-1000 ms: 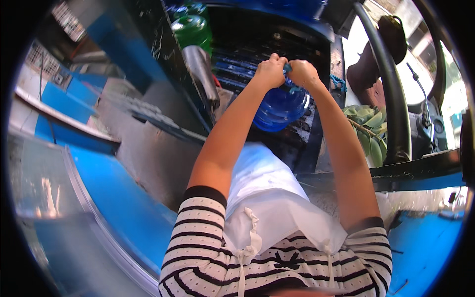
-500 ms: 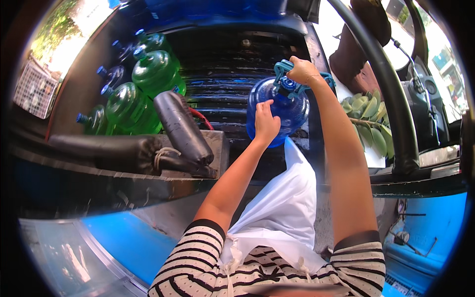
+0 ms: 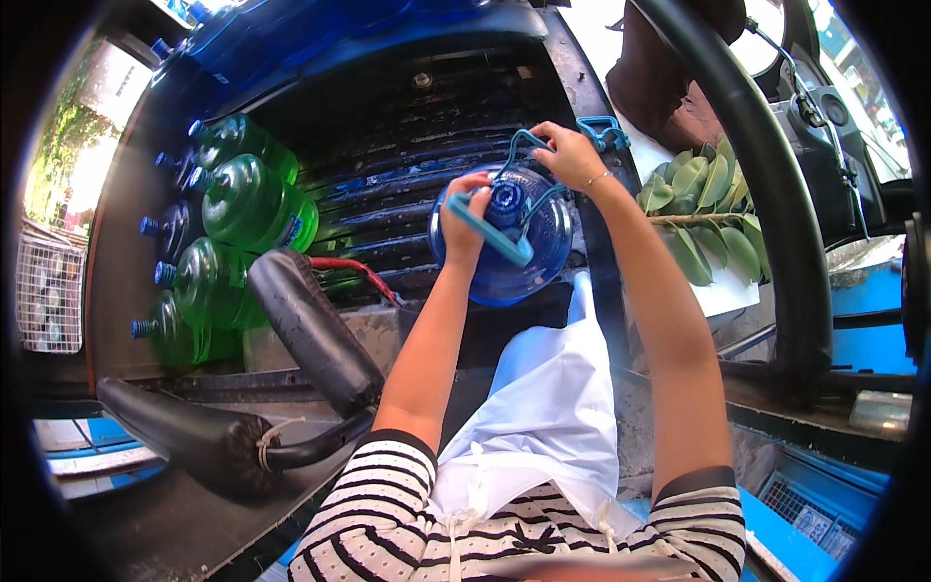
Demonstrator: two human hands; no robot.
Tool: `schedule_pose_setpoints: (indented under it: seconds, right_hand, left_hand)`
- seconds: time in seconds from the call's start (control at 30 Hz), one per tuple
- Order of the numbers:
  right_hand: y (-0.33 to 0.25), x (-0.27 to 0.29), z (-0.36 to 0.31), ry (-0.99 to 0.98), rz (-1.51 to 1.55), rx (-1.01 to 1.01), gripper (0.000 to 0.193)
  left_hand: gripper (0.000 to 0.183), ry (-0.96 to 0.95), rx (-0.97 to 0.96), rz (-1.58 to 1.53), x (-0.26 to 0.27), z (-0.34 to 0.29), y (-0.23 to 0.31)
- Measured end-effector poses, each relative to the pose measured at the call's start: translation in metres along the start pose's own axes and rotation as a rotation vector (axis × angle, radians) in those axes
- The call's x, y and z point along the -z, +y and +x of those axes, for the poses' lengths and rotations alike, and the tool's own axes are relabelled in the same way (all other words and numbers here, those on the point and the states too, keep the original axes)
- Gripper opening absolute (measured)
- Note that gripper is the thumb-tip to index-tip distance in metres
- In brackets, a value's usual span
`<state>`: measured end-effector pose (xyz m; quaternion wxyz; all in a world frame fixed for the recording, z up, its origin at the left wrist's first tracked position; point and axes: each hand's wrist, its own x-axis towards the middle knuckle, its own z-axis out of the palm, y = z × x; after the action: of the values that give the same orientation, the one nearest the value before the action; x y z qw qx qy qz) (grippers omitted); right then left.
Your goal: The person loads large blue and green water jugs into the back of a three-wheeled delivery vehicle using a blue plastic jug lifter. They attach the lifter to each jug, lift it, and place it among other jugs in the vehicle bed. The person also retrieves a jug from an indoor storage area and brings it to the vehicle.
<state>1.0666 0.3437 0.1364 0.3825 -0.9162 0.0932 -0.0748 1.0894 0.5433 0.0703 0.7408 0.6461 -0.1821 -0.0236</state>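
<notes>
A large blue water jug (image 3: 549, 254) stands upright on the ribbed dark floor, its capped neck (image 3: 507, 199) facing up. Around and above the neck is a teal carrying handle (image 3: 499, 238) with thin looped sides. My left hand (image 3: 460, 228), on the jug's left, has its fingers curled on one end of the handle's grip bar. At the far right of the neck, my right hand (image 3: 572, 158) is closed on the thin teal loop. Another teal handle piece (image 3: 603, 133) shows just past my right wrist; whether it joins the first cannot be told.
Several green jugs (image 3: 242, 204) and blue-capped jugs lie along the left wall. More blue jugs (image 3: 291, 34) line the back. Black padded bars (image 3: 315, 325) and a red strap (image 3: 359, 267) are at left. Leafy branches (image 3: 703, 218) and a thick black bar (image 3: 766, 165) are at right.
My left hand has moved from the jug's shoulder up to the teal handle. The handle has shifted over the neck, its bar tilting left. The view has turned somewhat.
</notes>
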Motion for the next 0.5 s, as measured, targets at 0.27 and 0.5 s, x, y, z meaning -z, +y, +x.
schedule_pose_setpoints:
  seconds: [0.27,0.5]
  right_hand:
    - [-0.027,-0.056,-0.002,0.338,-0.426,0.071,0.038]
    - [-0.039,-0.058,0.002,0.259,-0.652,0.023,0.038]
  left_hand:
    - [0.022,-0.006,0.176,-0.131,-0.001,-0.005,-0.014]
    - [0.017,0.062,0.147,-0.137,-0.009,0.005,-0.029]
